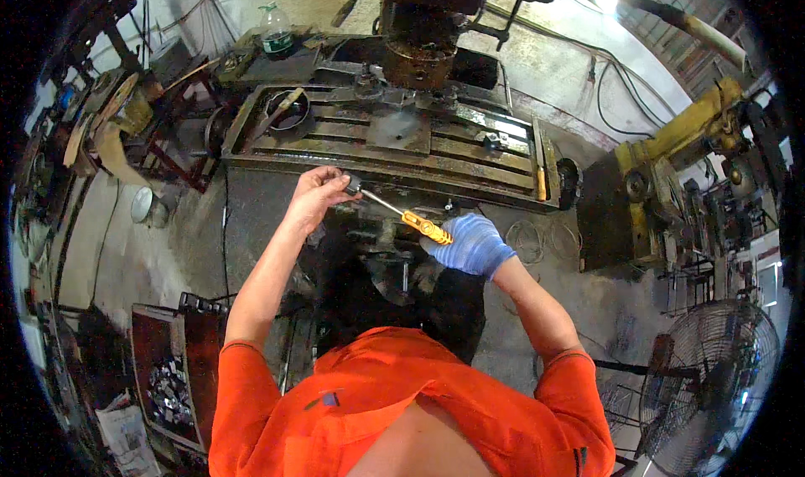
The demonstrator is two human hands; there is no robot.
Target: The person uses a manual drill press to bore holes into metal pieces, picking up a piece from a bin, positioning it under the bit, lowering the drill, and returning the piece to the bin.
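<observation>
Item: screwdriver (pixel 401 213), yellow handle, steel shank, held level between 2 hands just near of the milling machine table (pixel 335 133).
Left hand (pixel 317 195): bare, closed around a small dark part (pixel 352 183) at the tip, apparently steadying it.
Right hand (pixel 470 244): blue-gloved, gripping the handle, placed to turn.
Far left: plastic bottle (pixel 275 29).

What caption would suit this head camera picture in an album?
Gloved right hand grips an orange-handled screwdriver while the bare left hand pinches its tip before a milling machine table.
</observation>
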